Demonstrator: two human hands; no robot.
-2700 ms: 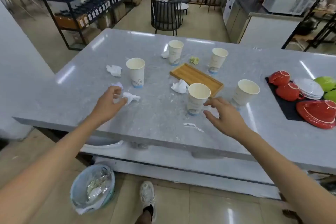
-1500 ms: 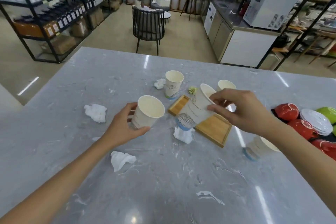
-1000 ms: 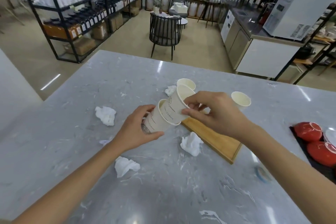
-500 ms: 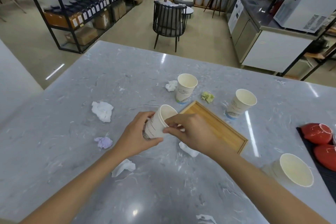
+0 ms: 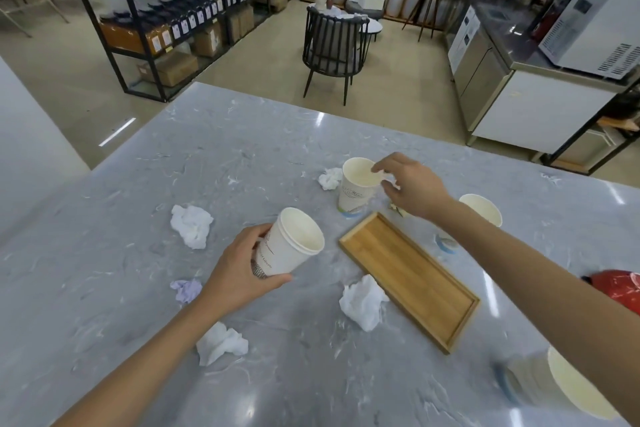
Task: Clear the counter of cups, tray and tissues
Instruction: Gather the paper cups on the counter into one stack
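My left hand [image 5: 239, 270] grips two nested white paper cups [image 5: 291, 243], tilted above the grey counter [image 5: 242, 149]. My right hand [image 5: 412, 185] reaches to the far cup [image 5: 356, 189], thumb and fingers pinching its rim while it stands on the counter. Another cup [image 5: 483, 208] stands behind my right forearm, and a blurred cup [image 5: 554, 388] is at the near right edge. An empty wooden tray [image 5: 408, 277] lies in the middle. Crumpled white tissues [image 5: 192, 225] [image 5: 362, 302] [image 5: 221, 343] [image 5: 330, 178] and a small purple one [image 5: 187, 289] are scattered around.
A red dish [image 5: 620, 288] shows at the right edge. Beyond the counter are a dark chair [image 5: 332, 45], black shelving with bottles and boxes [image 5: 166, 10], and a steel work unit with a white machine [image 5: 554, 62].
My right hand finished pushing one cup into the cup in my left hand, let go, and moved out to the far cup's rim. My left hand keeps the stack.
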